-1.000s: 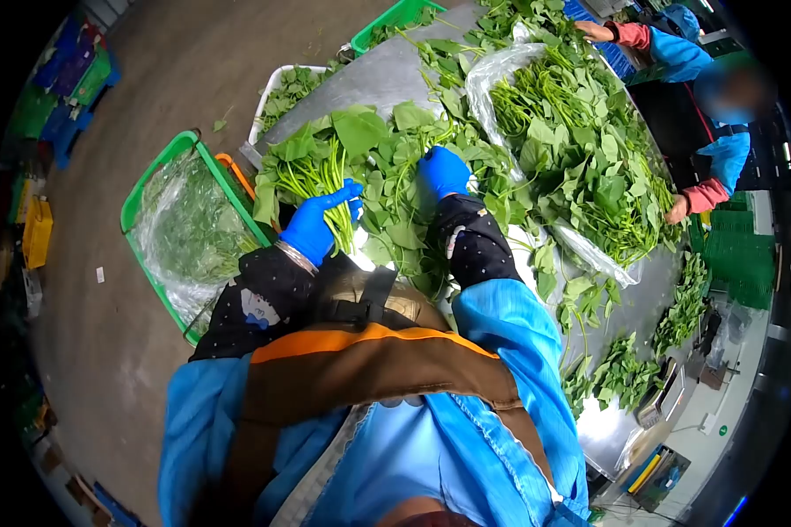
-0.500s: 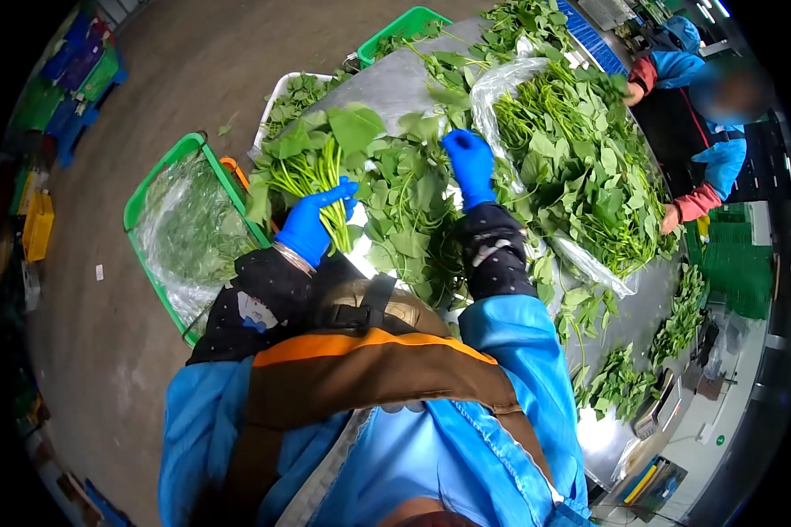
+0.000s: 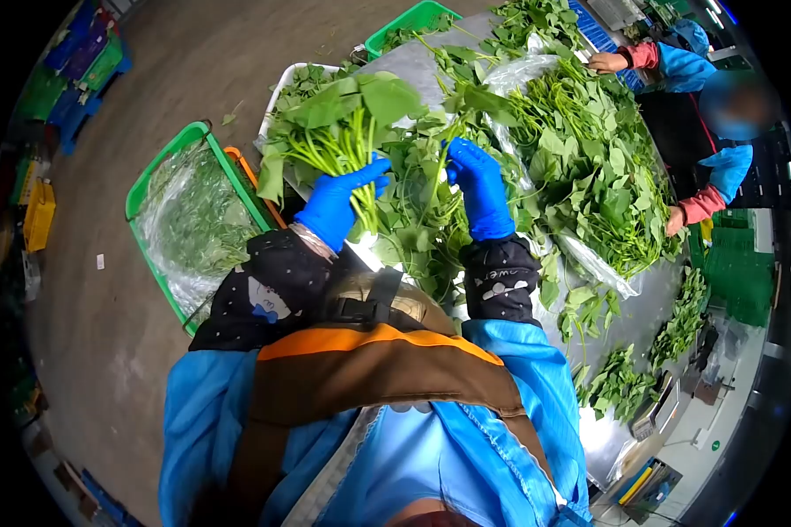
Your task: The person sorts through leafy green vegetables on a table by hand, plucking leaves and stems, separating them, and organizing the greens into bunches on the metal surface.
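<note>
My left hand (image 3: 332, 206), in a blue glove, is wrapped round a bunch of leafy green stems (image 3: 343, 140). The leaves fan out above the fist and the stem ends stick out below it. To the right, my gloved right hand (image 3: 481, 186) is closed in a pinch on a leafy stem (image 3: 441, 167); its fingertips are partly hidden. Loose greens (image 3: 413, 233) lie on the metal table beneath both hands. Beside my right hand is a big heap of the same greens (image 3: 589, 167) on a clear plastic sheet (image 3: 523, 72).
A green crate (image 3: 136, 189) lined with clear plastic stands at the left on the floor. Behind my left hand is a white crate (image 3: 277, 92) of greens, with another green crate (image 3: 382, 39) farther back. Across the table (image 3: 413, 70), a co-worker (image 3: 677, 70) reaches to the heap.
My left hand has moved slightly right and up with its bunch. My right hand has drawn back a little and now has a stem at its fingertips. The co-worker's far hand has shifted away.
</note>
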A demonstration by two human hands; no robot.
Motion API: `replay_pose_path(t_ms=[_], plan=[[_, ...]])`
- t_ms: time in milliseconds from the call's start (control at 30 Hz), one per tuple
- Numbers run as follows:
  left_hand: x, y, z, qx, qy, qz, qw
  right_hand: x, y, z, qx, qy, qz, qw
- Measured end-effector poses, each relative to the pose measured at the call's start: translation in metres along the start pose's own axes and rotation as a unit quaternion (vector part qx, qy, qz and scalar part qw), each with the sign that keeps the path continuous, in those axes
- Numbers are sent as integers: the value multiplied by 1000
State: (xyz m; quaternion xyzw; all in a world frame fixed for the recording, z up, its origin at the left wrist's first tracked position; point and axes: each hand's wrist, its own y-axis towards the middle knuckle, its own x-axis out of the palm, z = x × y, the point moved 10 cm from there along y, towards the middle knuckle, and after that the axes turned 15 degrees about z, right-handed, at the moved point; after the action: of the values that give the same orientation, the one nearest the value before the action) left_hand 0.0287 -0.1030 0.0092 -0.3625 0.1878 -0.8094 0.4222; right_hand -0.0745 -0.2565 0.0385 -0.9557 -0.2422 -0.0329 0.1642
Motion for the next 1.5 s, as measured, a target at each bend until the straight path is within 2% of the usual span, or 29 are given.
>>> replay_pose_path(t_ms=[100, 233, 333, 433, 467, 567, 700, 733, 833, 867, 900, 967, 1000, 1033, 1067, 1100, 1133, 1233, 1300, 1333, 1367, 1433, 1500], plan=[[22, -1, -7, 31, 20, -43, 998, 18, -9, 3, -43, -50, 3, 998], [22, 1, -7, 69, 75, -22, 995, 32, -24, 4, -58, -19, 0, 998], [19, -1, -1, 91, 119, -3, 989, 28, -25, 12, -45, -55, 5, 997], [18, 6, -8, 83, 103, -4, 991, 30, -29, 16, -29, 19, 32, 999], [17, 8, -8, 99, 106, -8, 989, 28, -23, 21, -61, -25, 25, 998], [20, 11, -17, 48, 47, -36, 997, 27, -29, 22, -27, 9, 11, 1000], [17, 17, -25, -65, -71, -40, 995, 37, -65, 55, 48, -82, -150, 984], [16, 17, -27, -79, -71, -40, 994, 36, -74, 66, 109, -102, -180, 972], [11, 24, -19, -40, -81, -10, 996, 14, -74, 64, 97, -139, -131, 977], [10, 33, -16, -44, -105, -65, 991, 10, -79, 58, 92, -146, -129, 977], [2, 40, -5, -34, -130, -31, 990, 2, -85, 61, 90, -152, -125, 976], [-8, 51, 14, -3, -174, -31, 984, -14, -94, 75, 86, -170, -121, 974], [-10, 43, 29, 51, -128, 4, 991, -31, -91, 91, 103, -256, -96, 956], [-7, 33, 38, 102, -106, 15, 989, -29, -83, 67, -42, -333, -83, 938], [-4, 29, 34, 112, -78, 24, 990, -23, -79, 42, -183, -401, -65, 895], [-1, 27, 30, 124, -50, 32, 991, -13, -82, 19, -320, -461, -45, 826], [5, 26, 25, 145, 8, 24, 989, -17, -72, 27, -195, -402, -41, 894], [26, 10, 6, 141, 12, -2, 990, 17, -74, -13, -279, -369, -10, 887], [35, 9, -25, 92, 10, -36, 995, 26, -76, 9, -249, -397, -1, 883], [37, 9, -36, 94, 10, -31, 995, 20, -76, 30, -118, -373, 24, 920], [41, 9, -48, 96, 13, -28, 995, 8, -81, 49, -49, -352, 64, 932], [50, 2, -64, 97, 76, -43, 992, -11, -88, 47, -114, -303, 110, 940], [64, -17, -77, 85, 106, -85, 987, -28, -95, 58, -50, -237, 99, 965]])
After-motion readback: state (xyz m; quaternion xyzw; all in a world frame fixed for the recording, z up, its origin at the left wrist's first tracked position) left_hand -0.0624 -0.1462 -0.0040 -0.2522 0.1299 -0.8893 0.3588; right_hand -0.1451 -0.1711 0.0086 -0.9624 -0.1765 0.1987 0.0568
